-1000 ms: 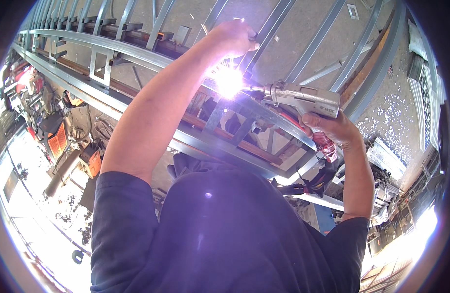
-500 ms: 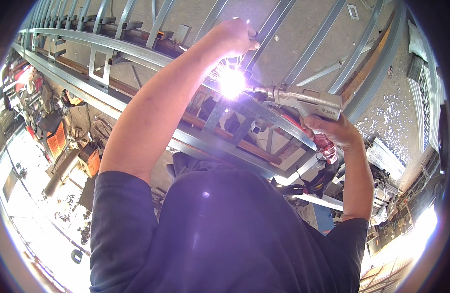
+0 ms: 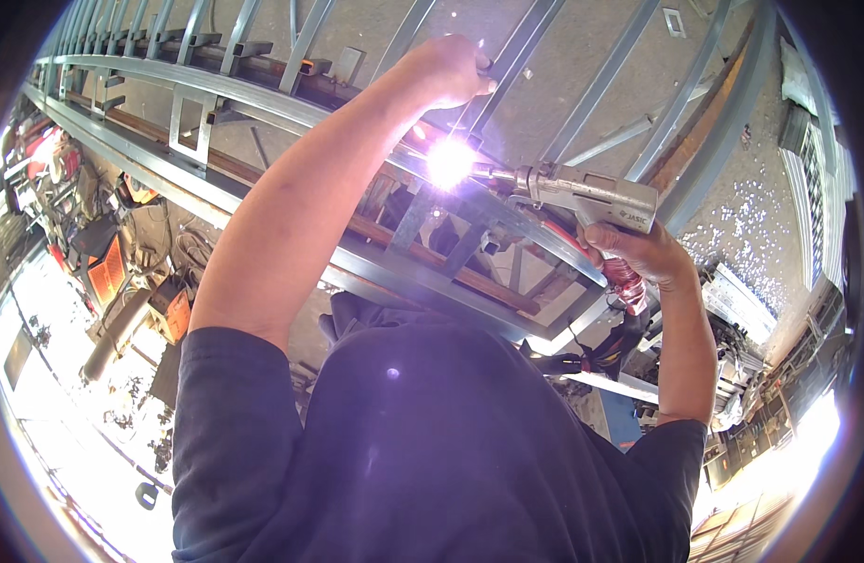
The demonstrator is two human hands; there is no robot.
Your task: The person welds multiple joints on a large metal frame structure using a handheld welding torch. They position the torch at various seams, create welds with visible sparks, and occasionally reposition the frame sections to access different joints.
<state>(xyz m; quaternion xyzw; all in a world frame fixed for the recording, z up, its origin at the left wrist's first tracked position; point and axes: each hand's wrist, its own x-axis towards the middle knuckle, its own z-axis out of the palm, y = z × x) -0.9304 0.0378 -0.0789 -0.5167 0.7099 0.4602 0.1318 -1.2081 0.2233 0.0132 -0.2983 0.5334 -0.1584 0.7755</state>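
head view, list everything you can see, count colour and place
welding gun: one, silver, right of centre
bright glow: one, white, gun's tip
wrapping: one, red, below the gun
cable: at least one, black, below the wrapping
metal bars: many, grey, across the top
long rails: several, grey, upper left to centre
brown bar: at least one, brown, centre
orange panels: at least two, orange, left
blue panel: one, blue, lower right
floor: one, grey, between the bars
clutter: too jumbled to count, mixed, left
shirt: one, dark blue, lower centre
left hand: one, bare, beyond the glow
right hand: one, bare, around the gun
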